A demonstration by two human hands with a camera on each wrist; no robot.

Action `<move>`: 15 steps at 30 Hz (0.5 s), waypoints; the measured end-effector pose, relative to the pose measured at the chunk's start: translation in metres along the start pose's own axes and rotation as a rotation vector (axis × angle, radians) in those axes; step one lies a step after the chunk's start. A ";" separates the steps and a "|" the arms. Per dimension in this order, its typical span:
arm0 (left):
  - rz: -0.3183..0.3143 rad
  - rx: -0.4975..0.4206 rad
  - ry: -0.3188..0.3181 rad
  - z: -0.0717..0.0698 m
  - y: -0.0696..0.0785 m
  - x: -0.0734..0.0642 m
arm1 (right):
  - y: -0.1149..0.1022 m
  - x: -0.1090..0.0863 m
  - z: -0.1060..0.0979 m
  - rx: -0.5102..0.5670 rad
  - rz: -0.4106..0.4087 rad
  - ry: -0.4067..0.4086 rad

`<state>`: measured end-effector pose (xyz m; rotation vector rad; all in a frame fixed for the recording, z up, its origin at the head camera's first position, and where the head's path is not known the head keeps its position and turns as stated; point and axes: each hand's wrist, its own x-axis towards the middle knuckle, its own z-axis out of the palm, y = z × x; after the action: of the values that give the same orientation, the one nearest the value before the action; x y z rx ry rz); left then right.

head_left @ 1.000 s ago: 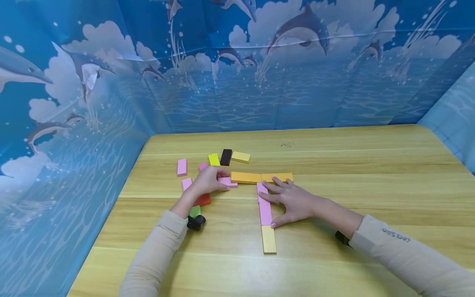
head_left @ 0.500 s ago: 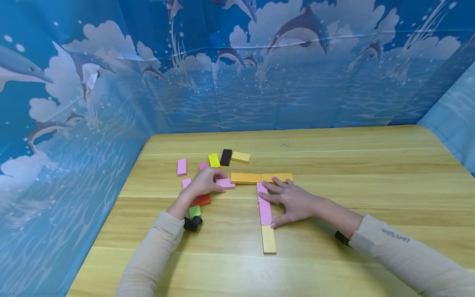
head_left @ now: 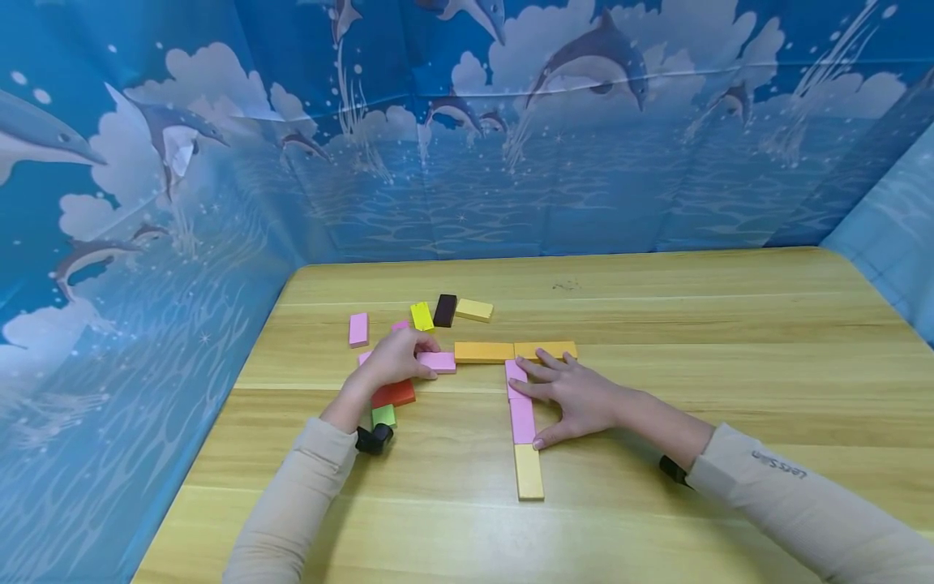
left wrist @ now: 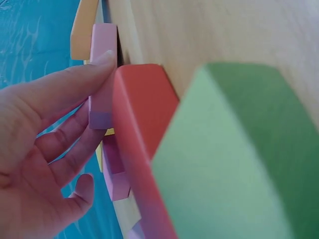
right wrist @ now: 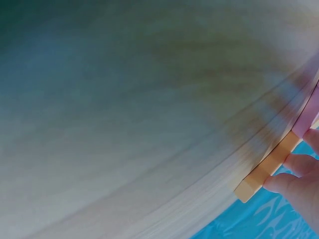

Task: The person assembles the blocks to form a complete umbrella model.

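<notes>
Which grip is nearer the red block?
Left. The left grip is just beyond the red block, pinching a pink block; the right grip is farther off, right of the red block.

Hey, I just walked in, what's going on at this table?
A person's left hand pinches a pink block at the left end of a row of two orange blocks. Their right hand, fingers spread, touches the row's right-hand block. Two more pink blocks and a pale yellow block make a T with the row. Other blocks, including a red block and a green block, lie to the left.
</notes>
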<state>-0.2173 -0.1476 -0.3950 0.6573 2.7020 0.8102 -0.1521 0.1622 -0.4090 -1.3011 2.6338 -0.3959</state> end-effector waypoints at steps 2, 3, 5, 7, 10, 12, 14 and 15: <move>0.006 0.018 0.000 -0.002 0.002 -0.001 | 0.000 0.000 0.000 -0.004 -0.001 0.003; 0.009 0.028 0.002 -0.003 0.002 -0.002 | 0.000 0.000 0.000 -0.004 -0.001 0.003; 0.016 0.051 0.010 -0.004 0.003 -0.003 | 0.000 0.000 0.000 -0.005 -0.001 0.003; 0.021 0.066 0.019 -0.005 0.003 -0.003 | -0.001 0.000 -0.001 -0.002 0.000 0.003; 0.015 0.076 0.027 -0.005 0.002 -0.003 | -0.001 -0.001 -0.001 -0.002 0.000 0.002; 0.012 0.074 0.029 -0.004 0.001 -0.003 | 0.000 0.000 -0.001 -0.002 -0.002 0.004; 0.010 0.076 0.029 -0.004 0.001 -0.002 | 0.000 0.000 0.000 -0.005 -0.003 0.007; 0.011 0.078 0.032 -0.004 0.001 -0.002 | 0.000 0.000 0.000 -0.005 -0.006 0.011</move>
<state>-0.2165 -0.1496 -0.3912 0.6829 2.7740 0.7268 -0.1519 0.1626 -0.4091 -1.3126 2.6418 -0.3982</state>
